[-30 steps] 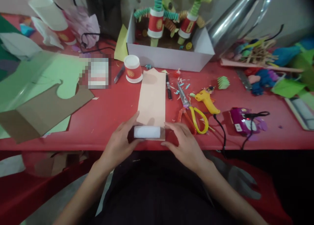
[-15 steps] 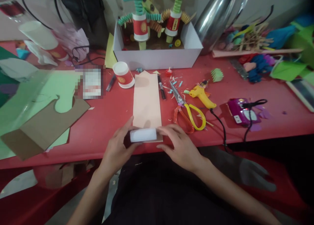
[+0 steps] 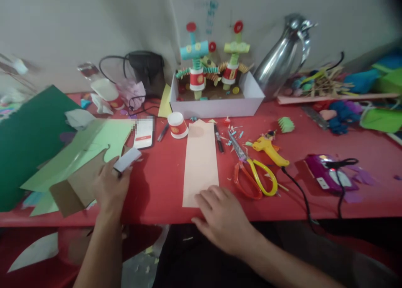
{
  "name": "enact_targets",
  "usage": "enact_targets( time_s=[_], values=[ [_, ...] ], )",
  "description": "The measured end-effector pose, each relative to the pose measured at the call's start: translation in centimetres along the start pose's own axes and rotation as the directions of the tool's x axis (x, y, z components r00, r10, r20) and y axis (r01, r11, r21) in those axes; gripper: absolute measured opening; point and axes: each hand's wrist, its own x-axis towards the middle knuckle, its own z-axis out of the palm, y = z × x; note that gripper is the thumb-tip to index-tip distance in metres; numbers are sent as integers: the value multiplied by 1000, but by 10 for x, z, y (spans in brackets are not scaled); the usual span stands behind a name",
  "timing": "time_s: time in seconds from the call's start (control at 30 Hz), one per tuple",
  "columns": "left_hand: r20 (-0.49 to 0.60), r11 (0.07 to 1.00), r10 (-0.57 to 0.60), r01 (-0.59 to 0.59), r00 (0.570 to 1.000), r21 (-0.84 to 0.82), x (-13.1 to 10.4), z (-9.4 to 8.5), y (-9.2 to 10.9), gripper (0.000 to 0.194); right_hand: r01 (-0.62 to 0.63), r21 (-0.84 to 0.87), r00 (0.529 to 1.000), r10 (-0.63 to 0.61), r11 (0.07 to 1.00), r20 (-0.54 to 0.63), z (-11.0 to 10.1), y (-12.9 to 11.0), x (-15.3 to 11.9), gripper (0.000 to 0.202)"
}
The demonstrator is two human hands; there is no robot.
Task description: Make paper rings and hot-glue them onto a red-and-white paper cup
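My left hand (image 3: pixel 112 183) is closed around a small white oblong block (image 3: pixel 127 160) with a dark end, whose exact kind I cannot make out. It holds this just over the bent brown cardboard (image 3: pixel 86 177) and green paper sheets. On the near end of a long peach paper strip (image 3: pixel 201 162) lies my right hand (image 3: pixel 221 219), palm down with fingers stretched out and apart. Right of the strip are a black marker (image 3: pixel 219 139) and scissors (image 3: pixel 248 164) with red and yellow handles. A red and white paper cup (image 3: pixel 178 125) stands beyond its left side.
Two paper-cup figures stand in a white box (image 3: pixel 216 108) against the wall. A yellow glue gun (image 3: pixel 270 151) and a purple power socket block (image 3: pixel 328 175) with cords lie right. A phone (image 3: pixel 143 133) rests left; a steel jug (image 3: pixel 281 57) leans at the back.
The white block has gone from between both hands to my left hand, off to the left. My right hand has let go of it and lies on the paper strip. The view has tilted upward.
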Motion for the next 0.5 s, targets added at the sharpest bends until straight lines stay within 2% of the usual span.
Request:
enact_targets(
  time_s=[0.07,0.13,0.2,0.27,0.3,0.4,0.47,0.5],
  values=[
    [-50,998,25,-23,998,52,5,-1,-2,61,-10,-79,1000,12,997,19,6,-12,11,18],
    [-107,993,47,-36,993,110,3,1,-4,63,2,-160,1000,-5,987,-20,15,-19,18,8],
    [-164,984,64,-35,984,176,-3,9,-5,65,31,-215,997,-44,976,-59,23,-21,20,14],
    [-175,971,95,-53,980,234,-12,21,0,67,51,-237,992,-77,970,-100,27,-19,18,19],
    [-146,963,124,-84,981,255,-15,29,6,68,57,-233,989,-87,971,-120,26,-17,16,19],
    [54,938,251,-256,967,235,-20,52,30,75,49,-113,979,-70,992,-190,10,-8,3,17],
    [94,926,314,-327,945,191,-18,62,48,72,74,24,962,-65,997,-266,-8,2,-12,23],
    [73,921,346,-354,935,164,-16,65,55,66,120,70,948,-94,990,-305,-18,9,-21,25]
  ],
)
